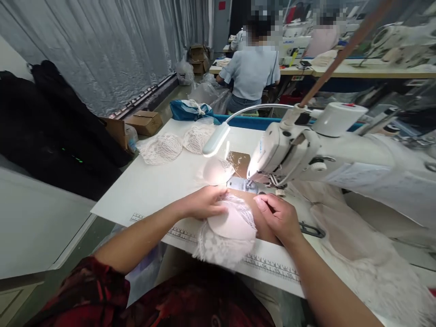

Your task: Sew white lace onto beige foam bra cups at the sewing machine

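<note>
My left hand (206,203) grips the upper left edge of a pale pink padded bra cup (230,222), thumb on its face. White lace edges the cup and hangs over the table's front edge. To its right, my right hand (277,214) is closed, thumb and forefinger pressed together; whatever they may hold is too small to make out. Both hands are just in front of the sewing machine (269,145), whose needle area is lit. Another padded cup (215,171) lies left of the metal needle plate (241,184), apart from my fingers.
Two lace cups (161,148) lie at the back left of the white table (136,186). A lamp (217,139) on a bent arm hangs above. Pale lace fabric (368,254) is heaped at the right. A co-worker (252,68) sits ahead, facing away. Cardboard boxes (145,121) stand on the floor.
</note>
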Action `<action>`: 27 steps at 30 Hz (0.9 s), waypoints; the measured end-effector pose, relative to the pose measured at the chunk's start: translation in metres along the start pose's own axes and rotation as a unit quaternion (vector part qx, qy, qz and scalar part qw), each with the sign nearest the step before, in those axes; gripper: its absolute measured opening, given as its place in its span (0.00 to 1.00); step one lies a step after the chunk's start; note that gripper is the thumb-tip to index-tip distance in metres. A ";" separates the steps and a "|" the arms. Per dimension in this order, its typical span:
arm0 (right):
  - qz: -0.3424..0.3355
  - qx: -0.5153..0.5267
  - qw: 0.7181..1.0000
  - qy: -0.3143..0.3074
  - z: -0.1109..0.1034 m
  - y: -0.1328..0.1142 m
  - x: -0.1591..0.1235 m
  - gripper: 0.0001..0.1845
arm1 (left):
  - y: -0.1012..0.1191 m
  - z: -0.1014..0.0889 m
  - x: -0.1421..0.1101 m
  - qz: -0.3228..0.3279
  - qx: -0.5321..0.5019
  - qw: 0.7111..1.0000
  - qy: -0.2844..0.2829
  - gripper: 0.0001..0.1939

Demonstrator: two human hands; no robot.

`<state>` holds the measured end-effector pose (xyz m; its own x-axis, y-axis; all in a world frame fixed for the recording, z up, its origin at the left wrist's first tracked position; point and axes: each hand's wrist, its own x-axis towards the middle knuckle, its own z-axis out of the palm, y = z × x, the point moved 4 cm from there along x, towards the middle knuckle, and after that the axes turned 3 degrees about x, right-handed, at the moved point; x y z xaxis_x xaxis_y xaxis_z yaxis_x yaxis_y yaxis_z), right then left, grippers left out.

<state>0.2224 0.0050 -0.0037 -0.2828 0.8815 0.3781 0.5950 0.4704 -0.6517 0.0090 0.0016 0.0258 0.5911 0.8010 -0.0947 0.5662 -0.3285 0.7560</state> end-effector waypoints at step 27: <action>-0.005 -0.267 0.957 -0.112 0.019 0.000 0.006 0.14 | -0.009 0.030 0.056 0.242 0.352 0.901 0.076 0.21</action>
<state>0.2065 0.0109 -0.0140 -0.4098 0.8915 0.1932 0.8739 0.4444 -0.1968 0.0540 0.0344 -0.0056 0.8108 0.5211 0.2666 0.5195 -0.8505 0.0822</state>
